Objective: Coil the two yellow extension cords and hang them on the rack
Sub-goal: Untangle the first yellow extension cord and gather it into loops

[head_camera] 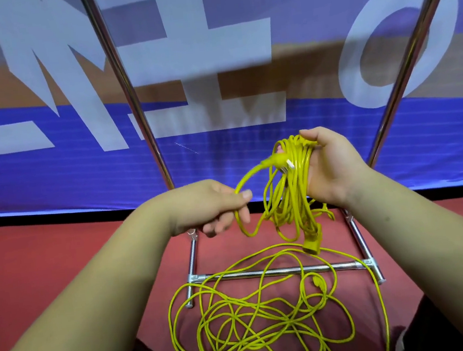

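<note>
Behind the chrome rack point(276, 272) on the red floor point(33, 270), a loose yellow cord point(258, 316) sprawls over its base bar, while the right hand point(330, 164) has its grip wrapped around a coiled cord point(292, 191) and the left hand point(213, 203) pinches that cord's tail end.

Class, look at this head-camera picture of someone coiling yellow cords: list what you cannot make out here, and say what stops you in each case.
1. Top of the rack, head view: the uprights run off the upper edge, so any hanging bar is unseen.
2. Loose cord on the floor: its lower loops are cut by the bottom edge.
3. Plug end between the hands: motion-blurred.
4. Coil inside the right hand: the palm hides the grip side; the left hand covers part of the strand.
</note>
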### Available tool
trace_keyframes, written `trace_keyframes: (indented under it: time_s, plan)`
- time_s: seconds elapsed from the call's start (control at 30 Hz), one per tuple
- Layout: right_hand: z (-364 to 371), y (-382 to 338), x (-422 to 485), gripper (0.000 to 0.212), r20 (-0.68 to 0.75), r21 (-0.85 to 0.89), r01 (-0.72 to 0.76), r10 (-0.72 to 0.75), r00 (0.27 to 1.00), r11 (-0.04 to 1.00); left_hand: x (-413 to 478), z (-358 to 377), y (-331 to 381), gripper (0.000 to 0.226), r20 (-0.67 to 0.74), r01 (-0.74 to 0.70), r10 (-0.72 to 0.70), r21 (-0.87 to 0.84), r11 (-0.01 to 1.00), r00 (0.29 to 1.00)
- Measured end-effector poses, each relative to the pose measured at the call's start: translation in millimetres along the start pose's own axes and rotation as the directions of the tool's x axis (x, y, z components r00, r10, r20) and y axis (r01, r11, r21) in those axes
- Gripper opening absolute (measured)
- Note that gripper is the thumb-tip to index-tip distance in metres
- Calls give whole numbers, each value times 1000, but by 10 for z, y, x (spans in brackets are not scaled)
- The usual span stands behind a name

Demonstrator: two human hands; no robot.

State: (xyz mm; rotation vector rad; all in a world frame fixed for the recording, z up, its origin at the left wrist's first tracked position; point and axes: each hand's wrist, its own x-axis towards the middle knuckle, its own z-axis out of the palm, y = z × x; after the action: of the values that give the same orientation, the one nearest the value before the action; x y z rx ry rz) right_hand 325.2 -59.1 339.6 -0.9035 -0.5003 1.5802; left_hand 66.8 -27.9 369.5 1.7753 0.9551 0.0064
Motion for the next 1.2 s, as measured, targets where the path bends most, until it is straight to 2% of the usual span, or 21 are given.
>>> trace_keyframes:
  time_s: [0.1,0.2,0.3,0.4,0.5,0.57,0.63,0.73,0.8,0.87,0.93,1.0,1.07,1.17,1.2]
  plan:
    - [31,49,-20,39,20,5,-6,6,1000,1000,10,24,32,44,-70,-69,51,-289,955,996]
    - [64,126,-31,44,19,-39,-52,52,998,998,49,157,135,40,-72,-116,91,-546,830,993]
    - [134,231,-61,63,118,-102,-127,139,983,987,97,268,218,40,-87,-133,100,-625,770,991]
    - [207,301,-98,63,181,-171,-162,193,964,972,125,280,211,41,-119,-150,103,-516,843,988]
    - [234,347,-112,74,179,-254,-190,239,954,948,109,258,240,40,-221,-157,105,-233,960,969]
    - [239,374,-103,77,148,-282,-203,252,956,938,114,266,259,31,-335,-198,136,-157,968,932]
    - [241,397,-95,80,150,-276,-195,242,959,941,130,281,257,24,-409,-272,181,-176,946,895]
    - [264,389,-122,79,165,-270,-191,241,957,944,197,236,175,18,-485,-261,197,-67,963,852]
    - [274,378,-133,83,157,-258,-220,265,951,941,273,189,102,19,-505,-190,182,36,981,844]
    - [272,392,-125,91,147,-259,-245,288,946,934,333,169,81,29,-523,-62,159,198,978,838]
    - [272,411,-124,91,142,-260,-261,305,942,930,354,163,111,50,-568,151,120,407,901,814]
    - [273,415,-135,80,154,-281,-267,318,935,922,350,140,145,63,-600,242,113,479,844,792]
    - [255,413,-129,68,167,-309,-269,331,929,912,330,83,137,53,-588,179,152,466,866,794]
    - [238,401,-116,60,201,-370,-286,376,904,884,260,-103,71,13,-508,16,214,411,912,835]
    - [234,397,-114,58,216,-391,-293,397,892,872,248,-192,19,25,-454,-15,216,407,913,865]
